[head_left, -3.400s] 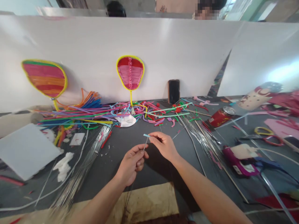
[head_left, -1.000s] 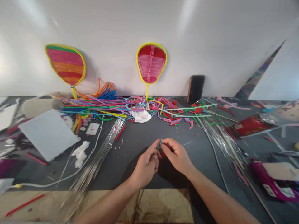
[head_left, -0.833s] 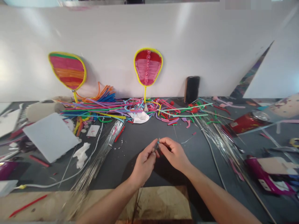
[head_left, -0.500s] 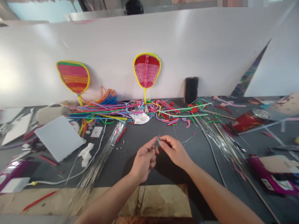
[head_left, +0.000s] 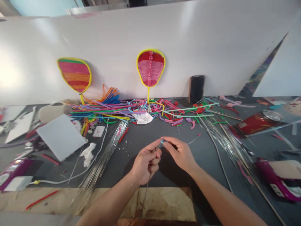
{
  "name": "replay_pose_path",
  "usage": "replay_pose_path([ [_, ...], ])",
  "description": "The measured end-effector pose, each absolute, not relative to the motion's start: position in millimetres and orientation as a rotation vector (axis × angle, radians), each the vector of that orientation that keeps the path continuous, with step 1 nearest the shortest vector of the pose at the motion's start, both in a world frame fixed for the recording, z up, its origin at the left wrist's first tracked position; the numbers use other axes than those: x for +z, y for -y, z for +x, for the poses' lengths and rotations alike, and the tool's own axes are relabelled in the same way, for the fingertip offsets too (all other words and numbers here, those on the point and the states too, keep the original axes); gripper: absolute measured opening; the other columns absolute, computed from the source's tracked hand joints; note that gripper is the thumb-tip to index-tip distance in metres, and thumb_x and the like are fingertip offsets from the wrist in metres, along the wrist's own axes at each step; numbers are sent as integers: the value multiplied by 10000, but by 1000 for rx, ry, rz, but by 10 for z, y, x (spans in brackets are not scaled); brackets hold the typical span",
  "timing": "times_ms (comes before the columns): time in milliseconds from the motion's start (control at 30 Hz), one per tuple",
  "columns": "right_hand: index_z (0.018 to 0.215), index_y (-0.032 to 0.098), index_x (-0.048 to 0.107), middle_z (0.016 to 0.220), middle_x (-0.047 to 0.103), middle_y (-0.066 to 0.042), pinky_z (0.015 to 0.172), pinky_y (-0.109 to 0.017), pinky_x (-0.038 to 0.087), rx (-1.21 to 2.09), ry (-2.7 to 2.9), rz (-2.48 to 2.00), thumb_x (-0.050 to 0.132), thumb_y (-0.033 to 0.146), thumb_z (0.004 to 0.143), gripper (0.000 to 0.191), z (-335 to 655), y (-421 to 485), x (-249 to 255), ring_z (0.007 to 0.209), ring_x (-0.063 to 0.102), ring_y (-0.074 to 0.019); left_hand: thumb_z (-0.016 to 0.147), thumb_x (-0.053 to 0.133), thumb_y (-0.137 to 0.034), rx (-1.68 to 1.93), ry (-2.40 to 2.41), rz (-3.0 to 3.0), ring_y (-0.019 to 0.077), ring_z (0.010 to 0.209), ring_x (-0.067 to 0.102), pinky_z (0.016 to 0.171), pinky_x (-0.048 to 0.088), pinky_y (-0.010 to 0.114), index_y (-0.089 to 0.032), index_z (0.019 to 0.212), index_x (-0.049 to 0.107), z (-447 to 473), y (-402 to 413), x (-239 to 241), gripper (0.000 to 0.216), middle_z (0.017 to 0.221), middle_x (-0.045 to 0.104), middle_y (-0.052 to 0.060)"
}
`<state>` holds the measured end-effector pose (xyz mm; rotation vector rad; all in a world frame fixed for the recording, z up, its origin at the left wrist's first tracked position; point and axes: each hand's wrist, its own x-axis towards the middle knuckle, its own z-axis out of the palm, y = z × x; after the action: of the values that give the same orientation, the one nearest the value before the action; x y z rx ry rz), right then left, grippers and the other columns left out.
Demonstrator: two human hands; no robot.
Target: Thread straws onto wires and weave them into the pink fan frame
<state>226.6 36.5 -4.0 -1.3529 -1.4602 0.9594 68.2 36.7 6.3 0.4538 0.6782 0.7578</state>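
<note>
In the middle of the head view, my left hand point(head_left: 145, 163) is closed around a thin wire point(head_left: 146, 190), whose lower end hangs below the fist. My right hand point(head_left: 181, 153) pinches a small light-blue piece point(head_left: 162, 141) between thumb and forefinger, at the wire's upper end. The left forefinger reaches up to the same spot, so the fingertips of both hands nearly meet. Whether the blue piece is wrapped around the wire or only beside it is too small to tell.
Behind the hands lies a heap of coloured pipe cleaners point(head_left: 113, 110). Two fan-shaped pieces, a striped one point(head_left: 75, 75) and a pink one point(head_left: 150, 67), and a phone point(head_left: 197, 89) lean on the white board. Wire bundles point(head_left: 103, 160) flank the hands; a red can point(head_left: 260, 122) stands right.
Both hands stay together at the wire tip, and the blue piece shows more plainly. More of the wire appears below my left fist. The whole view has shifted slightly.
</note>
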Motion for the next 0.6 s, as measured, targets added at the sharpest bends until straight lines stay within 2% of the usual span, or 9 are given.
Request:
replay_pose_path([
  [200, 918, 219, 687, 934, 707, -52, 759, -325, 503, 834, 1498, -1360, 531, 312, 851, 193, 2277, -355, -38, 821, 652, -202, 722, 598, -135, 731, -677, 429, 2, 414, 145, 336, 54, 129, -180, 1133, 577, 686, -366, 57, 414, 675, 408, -45],
  [300, 925, 220, 683, 932, 710, -52, 760, -312, 506, 773, 1544, -1353, 538, 298, 852, 180, 2288, -346, -47, 842, 658, -200, 777, 589, -235, 748, -731, 478, -1, 392, 164, 340, 70, 125, -183, 1107, 563, 702, -355, 46, 335, 639, 446, -47],
  [400, 945, 220, 677, 933, 710, -55, 754, -304, 507, 701, 1633, -1338, 543, 276, 855, 171, 2303, -338, -58, 838, 662, -194, 796, 598, -331, 769, -794, 585, 0, 362, 229, 345, 142, 125, -178, 1065, 551, 720, -352, 37, 313, 571, 476, -52],
  [467, 955, 221, 671, 937, 709, -55, 757, -304, 506, 650, 1697, -1329, 539, 268, 862, 168, 2318, -337, -64, 840, 662, -190, 775, 627, -330, 778, -835, 656, 22, 373, 337, 364, 238, 136, -170, 1033, 550, 730, -362, 49, 313, 549, 495, -47],
  [533, 963, 220, 666, 924, 710, -53, 747, -301, 506, 576, 1771, -1301, 526, 257, 873, 170, 2335, -340, -71, 829, 661, -185, 744, 659, -312, 788, -863, 689, 46, 438, 438, 389, 293, 144, -160, 990, 560, 735, -384, 76, 305, 615, 545, -20],
  [600, 969, 213, 660, 890, 711, -54, 721, -296, 505, 478, 1847, -1257, 510, 243, 882, 176, 2352, -347, -79, 801, 659, -180, 706, 691, -288, 794, -880, 687, 30, 468, 438, 376, 249, 126, -151, 949, 573, 737, -414, 108, 303, 726, 570, 2],
])
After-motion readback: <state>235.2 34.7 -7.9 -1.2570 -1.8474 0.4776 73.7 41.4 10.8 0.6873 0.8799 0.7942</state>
